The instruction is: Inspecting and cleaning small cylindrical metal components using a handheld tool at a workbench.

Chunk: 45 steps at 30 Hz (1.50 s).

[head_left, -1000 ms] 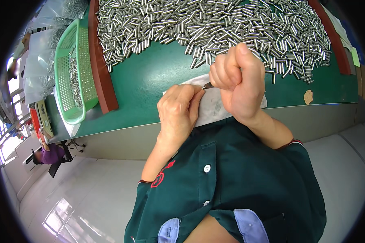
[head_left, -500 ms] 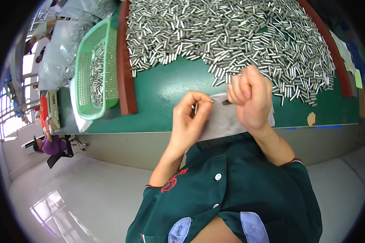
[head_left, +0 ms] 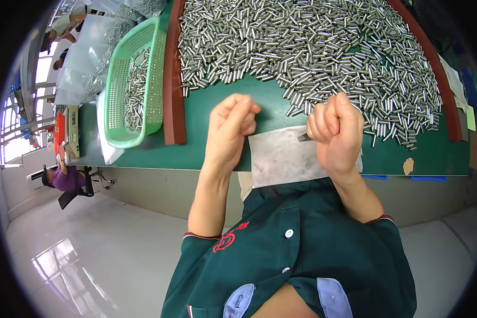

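Note:
My left hand [head_left: 230,124] is raised over the table near the pile, its fingers curled in. Anything inside those fingers is hidden from view. My right hand [head_left: 338,135] is a fist around a small dark tool [head_left: 303,138] whose flat tip sticks out on the left side. Beneath the tool and partly under the right hand lies a stained whitish cloth [head_left: 281,159] at the table's near edge. Beyond both hands spreads a wide heap of short shiny metal pins [head_left: 281,47] on the green tabletop [head_left: 212,106].
Red-brown bars [head_left: 175,100] border the pins, with another bar [head_left: 434,63] on the right. At left stands a green basket [head_left: 111,100] with pins inside, beside clear plastic bags [head_left: 85,63]. A tan scrap [head_left: 408,166] lies near the front edge. A person in purple [head_left: 69,179] sits far left.
My left hand has moved left and away from the cloth, its fingers curling further in; the small metal piece at its fingertips is out of sight. My right hand keeps its grip on the tool.

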{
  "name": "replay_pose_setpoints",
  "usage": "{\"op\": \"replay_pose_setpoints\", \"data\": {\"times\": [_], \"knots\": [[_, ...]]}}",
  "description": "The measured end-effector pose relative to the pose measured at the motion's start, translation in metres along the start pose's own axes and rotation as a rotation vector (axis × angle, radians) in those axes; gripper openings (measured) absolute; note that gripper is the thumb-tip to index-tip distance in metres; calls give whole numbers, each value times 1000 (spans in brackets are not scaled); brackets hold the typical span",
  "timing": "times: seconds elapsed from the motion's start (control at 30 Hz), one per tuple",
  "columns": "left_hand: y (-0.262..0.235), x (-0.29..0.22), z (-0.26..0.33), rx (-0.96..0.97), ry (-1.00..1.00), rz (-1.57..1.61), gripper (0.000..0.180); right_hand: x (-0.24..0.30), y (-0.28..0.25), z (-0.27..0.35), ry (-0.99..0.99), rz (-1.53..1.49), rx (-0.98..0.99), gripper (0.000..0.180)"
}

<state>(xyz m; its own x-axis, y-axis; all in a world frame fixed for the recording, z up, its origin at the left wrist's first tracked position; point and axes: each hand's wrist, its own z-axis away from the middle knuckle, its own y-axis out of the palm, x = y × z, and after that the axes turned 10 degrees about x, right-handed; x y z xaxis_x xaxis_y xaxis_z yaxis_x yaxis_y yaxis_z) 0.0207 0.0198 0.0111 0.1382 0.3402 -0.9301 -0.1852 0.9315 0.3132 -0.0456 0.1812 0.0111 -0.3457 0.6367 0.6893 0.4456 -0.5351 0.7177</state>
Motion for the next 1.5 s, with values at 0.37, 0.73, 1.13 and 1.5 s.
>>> {"op": "replay_pose_setpoints", "data": {"times": [0.37, 0.73, 1.13, 1.5], "knots": [[5, 9, -45, -151, 383, -1389, 7, 1, 0, 3, 9, -37, -21, 41], [-11, 2, -23, 106, 27, 559, 10, 0, -1, 2, 7, -31, -8, 40], [-10, 9, -21, 117, 48, 260, 18, -1, -5, 0, 2, -85, -26, 40], [-9, 9, -21, 150, 38, 308, 19, 0, -4, 1, -6, -64, -28, 40]]}}
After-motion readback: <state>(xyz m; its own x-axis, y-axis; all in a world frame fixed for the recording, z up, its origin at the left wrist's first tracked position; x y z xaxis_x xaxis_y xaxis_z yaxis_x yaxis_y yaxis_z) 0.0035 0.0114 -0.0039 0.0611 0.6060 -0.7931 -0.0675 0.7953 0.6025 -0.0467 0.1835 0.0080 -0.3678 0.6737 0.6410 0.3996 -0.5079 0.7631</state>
